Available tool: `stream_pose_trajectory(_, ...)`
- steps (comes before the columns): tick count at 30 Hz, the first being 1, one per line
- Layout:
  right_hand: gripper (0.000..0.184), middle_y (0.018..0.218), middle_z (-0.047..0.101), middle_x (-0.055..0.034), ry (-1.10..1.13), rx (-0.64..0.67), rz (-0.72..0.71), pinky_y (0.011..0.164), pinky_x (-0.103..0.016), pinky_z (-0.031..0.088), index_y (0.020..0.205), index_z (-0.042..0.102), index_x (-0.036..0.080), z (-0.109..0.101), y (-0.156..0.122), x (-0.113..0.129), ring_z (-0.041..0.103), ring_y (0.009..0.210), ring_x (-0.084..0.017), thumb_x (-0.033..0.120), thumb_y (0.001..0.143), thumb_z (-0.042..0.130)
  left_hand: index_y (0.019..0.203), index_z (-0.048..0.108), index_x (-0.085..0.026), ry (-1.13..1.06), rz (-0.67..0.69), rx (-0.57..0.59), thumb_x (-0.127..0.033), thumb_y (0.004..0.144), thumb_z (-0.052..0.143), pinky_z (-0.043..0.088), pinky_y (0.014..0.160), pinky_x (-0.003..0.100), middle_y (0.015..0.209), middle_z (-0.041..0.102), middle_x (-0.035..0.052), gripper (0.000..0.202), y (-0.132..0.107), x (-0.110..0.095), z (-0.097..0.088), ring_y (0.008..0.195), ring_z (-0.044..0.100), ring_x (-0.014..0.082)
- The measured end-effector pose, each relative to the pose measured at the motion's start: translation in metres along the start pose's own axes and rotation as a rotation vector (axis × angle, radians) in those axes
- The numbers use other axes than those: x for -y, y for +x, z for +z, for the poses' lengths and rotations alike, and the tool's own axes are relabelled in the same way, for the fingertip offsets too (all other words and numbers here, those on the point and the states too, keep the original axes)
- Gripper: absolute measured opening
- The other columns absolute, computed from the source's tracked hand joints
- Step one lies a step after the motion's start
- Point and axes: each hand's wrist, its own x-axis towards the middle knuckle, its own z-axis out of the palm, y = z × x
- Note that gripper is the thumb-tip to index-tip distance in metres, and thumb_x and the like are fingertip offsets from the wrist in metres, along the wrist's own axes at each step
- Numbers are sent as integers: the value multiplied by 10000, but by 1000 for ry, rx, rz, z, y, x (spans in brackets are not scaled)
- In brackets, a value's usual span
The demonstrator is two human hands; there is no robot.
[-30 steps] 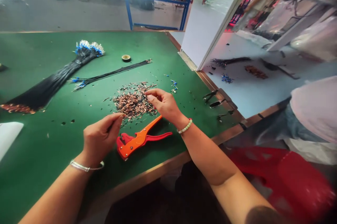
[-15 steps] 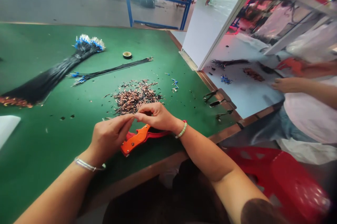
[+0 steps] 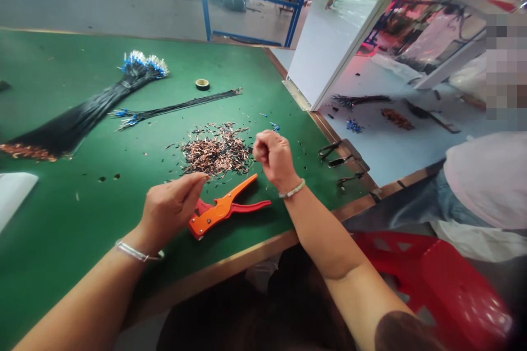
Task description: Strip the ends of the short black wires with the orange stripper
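Note:
My left hand (image 3: pixel 175 200) is closed in a pinch above the green table, just left of an orange and red wire stripper (image 3: pixel 222 208). Whatever sits between its fingertips is too small or hidden to make out. My right hand (image 3: pixel 274 157) is curled closed to the right of a heap of copper and black wire scraps (image 3: pixel 216 150). Its fingertips are hidden from me. Right behind that hand lie a few small blue wire ferrules (image 3: pixel 274 127). The stripper rests on the table with its handles apart, and neither hand grips it.
A large bundle of black wires (image 3: pixel 88 106) with blue tips lies at left. A smaller wire bunch (image 3: pixel 177 107) and a tape roll (image 3: pixel 202 84) lie behind the scraps. A metal clamp (image 3: pixel 348 153) sits at the right edge. A co-worker (image 3: pixel 489 180) sits beyond, near a red chair (image 3: pixel 448 279).
My right hand has moved right and away from my left hand, uncovering the stripper's handles. My left hand has stayed nearly in place. The co-worker's hands are no longer visible.

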Motion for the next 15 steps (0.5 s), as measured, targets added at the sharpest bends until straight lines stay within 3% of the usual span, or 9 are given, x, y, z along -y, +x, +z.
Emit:
stream_pose_trajectory(2, 308, 517, 384, 68, -122, -38, -38, 443, -236, 275, 639, 489, 211, -7, 6, 0, 321, 446, -69, 371, 897, 542, 924, 718, -169, -17, -38, 4, -237, 910, 610, 519, 615, 169, 830, 769, 9, 128, 0, 5, 0, 639, 703, 112)
stream_pose_trajectory(4, 240, 582, 486, 40, -370, 64, -82, 504, -241, 358, 750, 588, 193, -8, 5, -2, 412, 504, -82, 365, 911, 542, 925, 719, -165, -30, -69, 2, -240, 907, 614, 526, 648, 168, 848, 770, 15, 130, 0, 8, 1, 673, 710, 115)
stream_pose_trajectory(7, 242, 915, 659, -51, -865, 226, -241, 725, -301, 462, 1065, 662, 170, -3, -1, -7, 564, 741, -140, 332, 897, 597, 943, 722, -168, -27, -109, -7, -251, 900, 628, 525, 672, 173, 871, 769, 15, 132, 0, 10, 2, 689, 705, 112)
stream_pose_trajectory(9, 325, 1135, 650, -101, -1122, 226, -363, 871, -364, 445, 1189, 646, 173, -1, -3, -9, 583, 957, -208, 324, 904, 611, 955, 724, -180, -25, -138, -18, -265, 901, 627, 528, 697, 184, 896, 768, 12, 141, -1, 12, 2, 713, 706, 116)
stream_pose_trajectory(13, 303, 1234, 637, -116, -1266, 169, -474, 987, -403, 383, 1194, 652, 162, 1, -4, 1, 525, 1164, -259, 329, 974, 527, 972, 729, -193, -26, -174, -20, -305, 909, 612, 529, 729, 212, 919, 766, 18, 174, -1, 15, 2, 751, 707, 135)
stream_pose_trajectory(15, 339, 1180, 660, -114, -1294, 261, -471, 976, -393, 386, 1157, 661, 151, 4, -12, 13, 543, 1128, -252, 396, 992, 495, 969, 732, -193, -24, -186, -13, -325, 910, 607, 520, 716, 217, 901, 762, 23, 191, -1, 17, 2, 735, 697, 136)
